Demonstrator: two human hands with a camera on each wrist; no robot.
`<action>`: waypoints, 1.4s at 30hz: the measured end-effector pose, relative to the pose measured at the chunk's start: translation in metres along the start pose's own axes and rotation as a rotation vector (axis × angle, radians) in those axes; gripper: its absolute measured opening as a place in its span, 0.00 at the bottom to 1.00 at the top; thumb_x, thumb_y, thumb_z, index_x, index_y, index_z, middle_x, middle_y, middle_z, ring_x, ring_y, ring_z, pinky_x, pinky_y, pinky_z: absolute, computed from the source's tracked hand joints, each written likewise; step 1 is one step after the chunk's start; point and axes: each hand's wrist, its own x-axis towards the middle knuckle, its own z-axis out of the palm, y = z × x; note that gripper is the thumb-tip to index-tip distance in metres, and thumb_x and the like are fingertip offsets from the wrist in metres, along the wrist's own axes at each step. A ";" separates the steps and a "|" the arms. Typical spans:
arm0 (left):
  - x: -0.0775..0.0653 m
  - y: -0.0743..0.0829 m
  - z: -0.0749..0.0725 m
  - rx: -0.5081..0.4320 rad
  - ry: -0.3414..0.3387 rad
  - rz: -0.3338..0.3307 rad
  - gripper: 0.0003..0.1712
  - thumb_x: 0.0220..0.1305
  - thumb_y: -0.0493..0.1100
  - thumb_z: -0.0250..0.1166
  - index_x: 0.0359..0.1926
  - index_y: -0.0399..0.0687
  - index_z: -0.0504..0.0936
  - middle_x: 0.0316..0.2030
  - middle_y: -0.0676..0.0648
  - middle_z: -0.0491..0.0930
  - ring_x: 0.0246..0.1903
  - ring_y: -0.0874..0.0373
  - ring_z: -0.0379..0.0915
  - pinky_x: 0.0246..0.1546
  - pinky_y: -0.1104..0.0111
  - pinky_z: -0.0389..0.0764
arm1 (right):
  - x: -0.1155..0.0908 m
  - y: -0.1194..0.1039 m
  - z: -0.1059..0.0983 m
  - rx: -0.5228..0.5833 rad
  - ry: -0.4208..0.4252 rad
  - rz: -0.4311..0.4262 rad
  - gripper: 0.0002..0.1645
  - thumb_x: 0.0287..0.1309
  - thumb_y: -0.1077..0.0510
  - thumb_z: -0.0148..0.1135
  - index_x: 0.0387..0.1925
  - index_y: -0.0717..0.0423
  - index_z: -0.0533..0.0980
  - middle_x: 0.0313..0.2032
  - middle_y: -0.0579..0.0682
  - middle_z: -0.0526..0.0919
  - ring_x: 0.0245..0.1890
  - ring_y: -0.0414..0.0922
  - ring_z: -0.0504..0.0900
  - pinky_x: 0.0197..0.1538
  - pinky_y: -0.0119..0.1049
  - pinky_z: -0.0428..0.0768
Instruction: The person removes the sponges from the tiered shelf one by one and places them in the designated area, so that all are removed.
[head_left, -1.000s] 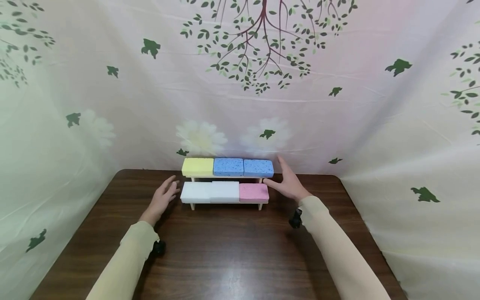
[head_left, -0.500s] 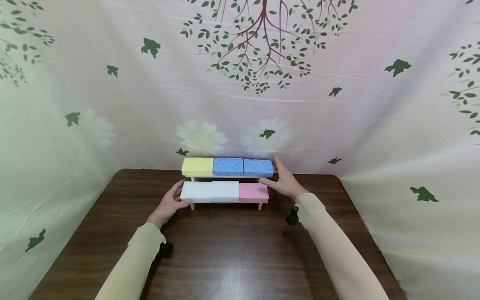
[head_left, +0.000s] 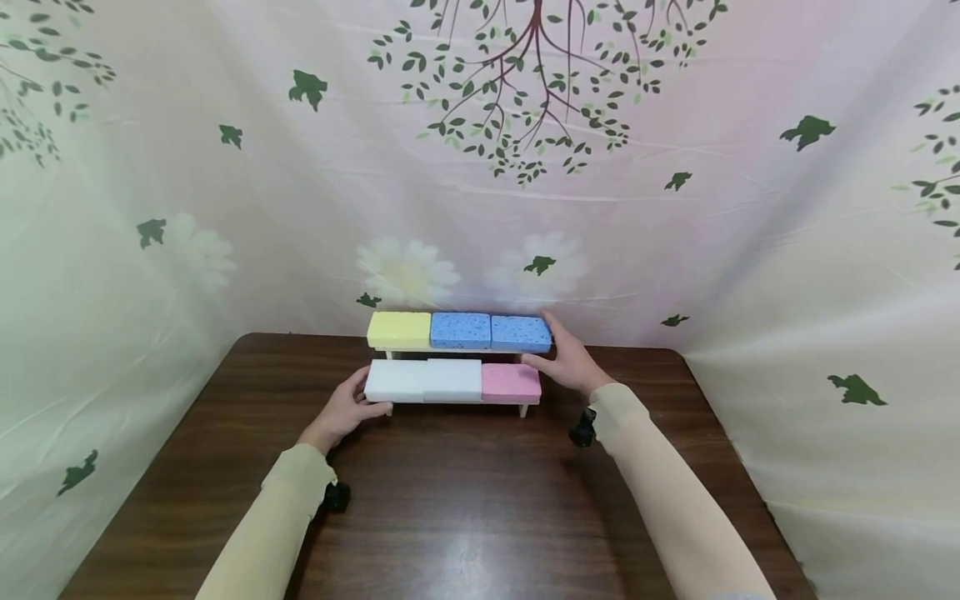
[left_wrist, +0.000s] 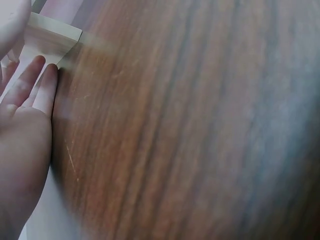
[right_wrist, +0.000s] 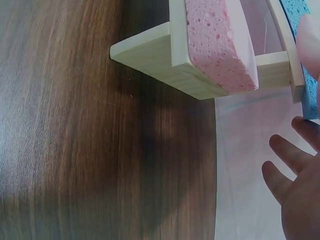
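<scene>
A two-tier wooden stand (right_wrist: 142, 52) holds a row of sponges on each tier. A yellow sponge (head_left: 400, 330) and two blue sponges (head_left: 491, 332) line the upper tier. On the lower one lie two white sponge blocks (head_left: 424, 381) and a pink sponge (head_left: 511, 382). My left hand (head_left: 342, 410) is at the lower tier's left end, thumb in front, fingers at the side and partly hidden. At the right end, my right hand (head_left: 573, 365) has its thumb before the upper tier and its index finger behind the right blue sponge. In the right wrist view its fingers are spread.
The stand is on a dark wooden table (head_left: 465, 500), near its back edge. A printed cloth (head_left: 480, 217) with leaves and flowers hangs behind and along both sides. A black wrist camera is strapped at each sleeve cuff.
My left hand has moved in from the left to the lower tier's end, its thumb coming round to the front. My right hand has shifted slightly left toward the upper tier. The view has shifted slightly.
</scene>
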 end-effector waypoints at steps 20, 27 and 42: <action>-0.005 0.002 0.000 0.019 -0.030 -0.007 0.51 0.64 0.37 0.77 0.81 0.40 0.57 0.72 0.33 0.69 0.66 0.41 0.72 0.58 0.69 0.79 | -0.002 -0.004 -0.011 0.034 0.025 -0.005 0.50 0.69 0.51 0.71 0.81 0.56 0.55 0.75 0.61 0.66 0.71 0.62 0.71 0.69 0.61 0.73; -0.004 0.003 -0.001 0.043 -0.023 -0.001 0.52 0.64 0.38 0.77 0.81 0.40 0.57 0.72 0.33 0.68 0.66 0.42 0.71 0.59 0.69 0.78 | -0.003 -0.004 -0.019 0.060 0.034 0.008 0.50 0.68 0.51 0.72 0.81 0.55 0.57 0.74 0.60 0.67 0.71 0.61 0.72 0.68 0.59 0.75; -0.005 0.003 0.000 0.048 -0.026 -0.010 0.51 0.64 0.37 0.77 0.80 0.39 0.57 0.71 0.32 0.70 0.65 0.41 0.73 0.57 0.69 0.80 | -0.017 0.013 -0.033 0.055 0.075 0.025 0.43 0.69 0.54 0.71 0.77 0.57 0.61 0.72 0.62 0.70 0.71 0.62 0.71 0.70 0.61 0.72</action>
